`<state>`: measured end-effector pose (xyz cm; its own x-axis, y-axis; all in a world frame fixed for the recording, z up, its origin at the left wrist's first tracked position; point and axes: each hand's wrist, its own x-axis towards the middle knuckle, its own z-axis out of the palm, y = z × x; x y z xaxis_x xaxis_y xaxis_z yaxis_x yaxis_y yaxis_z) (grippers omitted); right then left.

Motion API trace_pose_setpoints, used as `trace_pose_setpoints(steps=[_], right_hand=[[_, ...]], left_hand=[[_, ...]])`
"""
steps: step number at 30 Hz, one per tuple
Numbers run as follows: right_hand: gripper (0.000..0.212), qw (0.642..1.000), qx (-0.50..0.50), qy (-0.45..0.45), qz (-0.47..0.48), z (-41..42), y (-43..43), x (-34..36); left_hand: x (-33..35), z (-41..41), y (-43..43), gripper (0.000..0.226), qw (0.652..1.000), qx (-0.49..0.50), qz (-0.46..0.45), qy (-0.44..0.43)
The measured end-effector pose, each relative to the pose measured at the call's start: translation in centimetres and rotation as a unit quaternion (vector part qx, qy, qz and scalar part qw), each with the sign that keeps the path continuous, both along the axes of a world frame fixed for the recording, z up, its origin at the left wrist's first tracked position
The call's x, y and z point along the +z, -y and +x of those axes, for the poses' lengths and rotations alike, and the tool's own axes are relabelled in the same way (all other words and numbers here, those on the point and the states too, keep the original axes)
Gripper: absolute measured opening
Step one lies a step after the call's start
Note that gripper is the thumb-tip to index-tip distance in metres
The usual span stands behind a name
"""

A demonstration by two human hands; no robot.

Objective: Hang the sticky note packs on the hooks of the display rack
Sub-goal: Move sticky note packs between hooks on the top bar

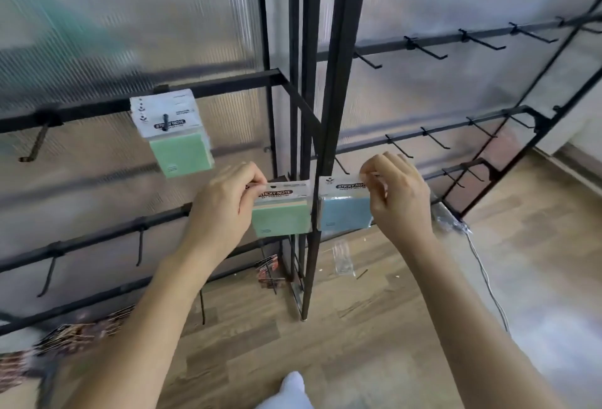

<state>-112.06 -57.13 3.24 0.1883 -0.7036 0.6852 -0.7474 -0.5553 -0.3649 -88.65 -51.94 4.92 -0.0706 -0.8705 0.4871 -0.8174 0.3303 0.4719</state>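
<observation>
Left hand [224, 203]: thumb and curled fingers are pinched on the white card header of a green pack [281, 216], at its top left corner. The pack is held upright, just left of the corner post [338, 83], its right edge at the post.

Right hand [397, 193]: fingertips are pinched on the top right corner of the header of a blue pack [343, 213]. This pack is held upright just right of the post, at the same height as the green one. Both packs are square pads in glossy clear wrap, under a header printed "STICKY NOTE".

The post is made of thin black metal bars, matte and straight. Up and to the left of it, a third pack [176, 138], green, is hung by its header on a black hook [166, 122]. Behind it a ribbed, translucent panel [130, 34] is seen, blurred.

Right of the post, rows of bare wire hooks [426, 48] are seen on the rails.

At the post's foot, the wood-grain floor [325, 343] is seen with a clear plastic bag [342, 259] on it; further right, a pale cable [488, 281] is laid.
</observation>
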Motion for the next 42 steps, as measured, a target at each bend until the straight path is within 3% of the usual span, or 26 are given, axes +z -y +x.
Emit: trace_pose_setpoints(steps=[14,22,42], right_hand=[[0.009,0.996,-0.093,0.017,0.006,-6.2,5.0,-0.3],[0.009,0.998,-0.062,0.017,-0.002,-11.6,9.5,0.0],[0.008,0.999,-0.017,0.005,-0.035,-27.4,21.9,3.7]], left_hand=[[-0.1,-7.3,5.7,0.009,0.998,-0.037,-0.038,0.019],[-0.5,-12.9,8.6,0.022,0.998,-0.042,-0.044,0.01],[3.3,-28.2,21.6,0.01,0.995,0.022,-0.102,0.004]])
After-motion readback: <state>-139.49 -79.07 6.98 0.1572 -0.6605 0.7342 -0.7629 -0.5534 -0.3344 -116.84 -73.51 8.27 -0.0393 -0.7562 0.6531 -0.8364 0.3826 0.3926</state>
